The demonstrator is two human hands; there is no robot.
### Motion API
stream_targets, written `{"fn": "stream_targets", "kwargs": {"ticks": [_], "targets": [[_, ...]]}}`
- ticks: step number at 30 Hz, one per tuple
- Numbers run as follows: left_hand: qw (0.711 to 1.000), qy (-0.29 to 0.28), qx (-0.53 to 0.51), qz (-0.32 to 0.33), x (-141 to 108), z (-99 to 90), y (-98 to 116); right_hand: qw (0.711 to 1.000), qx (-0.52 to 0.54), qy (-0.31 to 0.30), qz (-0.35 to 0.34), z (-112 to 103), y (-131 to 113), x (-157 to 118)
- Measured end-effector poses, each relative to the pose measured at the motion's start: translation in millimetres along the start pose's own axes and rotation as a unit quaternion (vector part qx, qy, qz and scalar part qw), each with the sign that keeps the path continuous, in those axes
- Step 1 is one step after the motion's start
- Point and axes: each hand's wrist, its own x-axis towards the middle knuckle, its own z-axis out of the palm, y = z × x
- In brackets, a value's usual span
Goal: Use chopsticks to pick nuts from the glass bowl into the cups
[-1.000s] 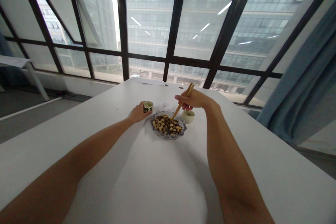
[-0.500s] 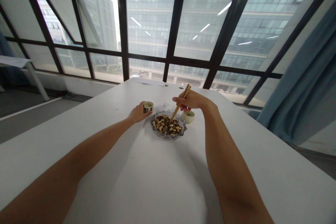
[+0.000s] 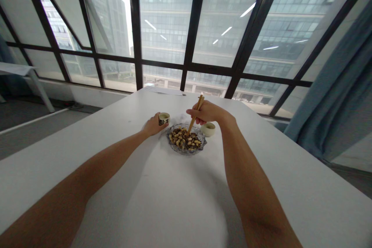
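My right hand (image 3: 203,112) is closed around a pair of wooden chopsticks (image 3: 195,115). Their tips reach down among the peanuts and dark seeds (image 3: 181,138), which fill a clear glass dish (image 3: 187,152) with a wavy rim. Left of the dish, my left hand (image 3: 154,124) grips a small pale cup (image 3: 164,118) with black characters on its side. A second pale cup (image 3: 208,130) stands just right of the dish, partly behind my right hand. Whether the chopsticks pinch a piece cannot be made out.
All of this rests on a white table (image 3: 162,201). White paper (image 3: 165,91) lies at its far edge, before large dark-framed windows. A blue curtain (image 3: 334,97) hangs at the right, and another white table (image 3: 17,68) stands at the far left.
My right hand has shifted slightly left with the chopsticks, which now stand steeper with their tips a little further left. My left hand and its cup have stayed in place.
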Motion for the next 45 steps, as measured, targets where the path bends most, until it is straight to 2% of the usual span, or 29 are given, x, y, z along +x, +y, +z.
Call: {"fn": "stream_targets", "kwargs": {"ticks": [7, 24, 30, 39, 45], "targets": [[1.000, -0.006, 0.000, -0.001, 0, 0.5, 0, 1.000, -0.007, 0.016, 0.004, -6, 8, -2], [1.000, -0.006, -0.008, 0.000, 0, -0.4, -1, 1.000, 0.012, 0.010, 0.009, -5, 17, 3], [1.000, -0.007, 0.002, -0.005, -1, -0.6, -1, 0.999, 0.025, 0.024, 0.014, -6, 17, 2], [1.000, -0.011, -0.001, -0.006, -1, -2.5, 1, 0.999, 0.028, 0.002, 0.022, -5, 16, 3], [1.000, -0.011, 0.001, -0.002, 0, -1.1, -1, 0.999, 0.035, 0.011, 0.023, -5, 19, 4]]}}
